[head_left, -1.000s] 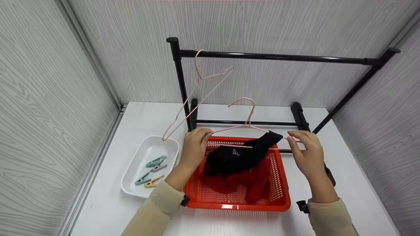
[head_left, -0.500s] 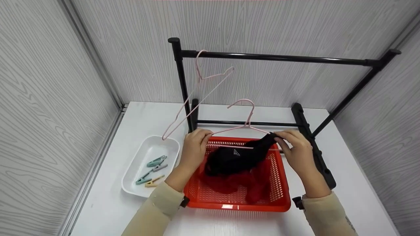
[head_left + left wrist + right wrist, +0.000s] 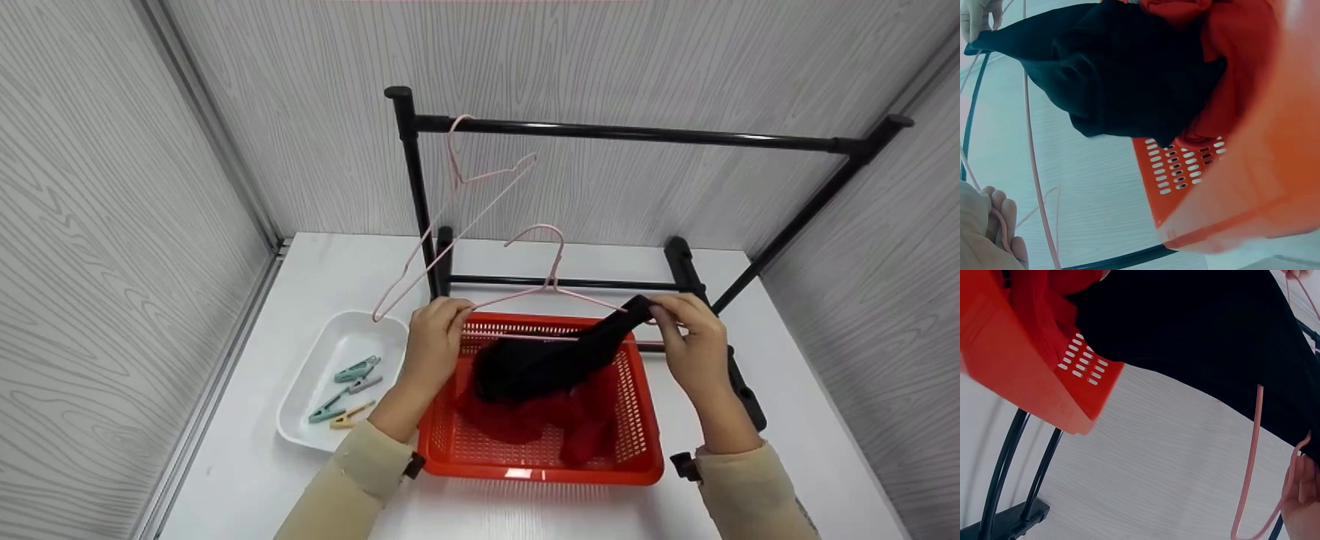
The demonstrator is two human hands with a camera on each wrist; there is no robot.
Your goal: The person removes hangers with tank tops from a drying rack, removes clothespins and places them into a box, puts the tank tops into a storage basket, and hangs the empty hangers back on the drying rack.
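Between my hands is a pink wire hanger [image 3: 553, 284], hook up, over a red basket [image 3: 540, 475]. My left hand [image 3: 431, 341] grips the hanger's left shoulder; in the left wrist view the pink wire [image 3: 1002, 225] runs through its curled fingers. My right hand [image 3: 694, 337] pinches the edge of a black garment [image 3: 540, 371] by the hanger's right shoulder. The garment is drawn up over that side, and its lower part lies bunched in the basket on red cloth [image 3: 517, 420]. In the right wrist view the hanger's end [image 3: 1247, 495] sticks out past the black fabric.
A black rack [image 3: 637, 134] stands behind the basket, with a second pink hanger [image 3: 452, 154] hooked at its left end. To the left, a white tray [image 3: 306, 364] holds several clothespins [image 3: 357, 369]. Walls close in the back and both sides.
My right hand moved in from the hanger's right end, took hold of the black garment's edge and drew it right along the wire. My left hand and the hanger shifted slightly left.
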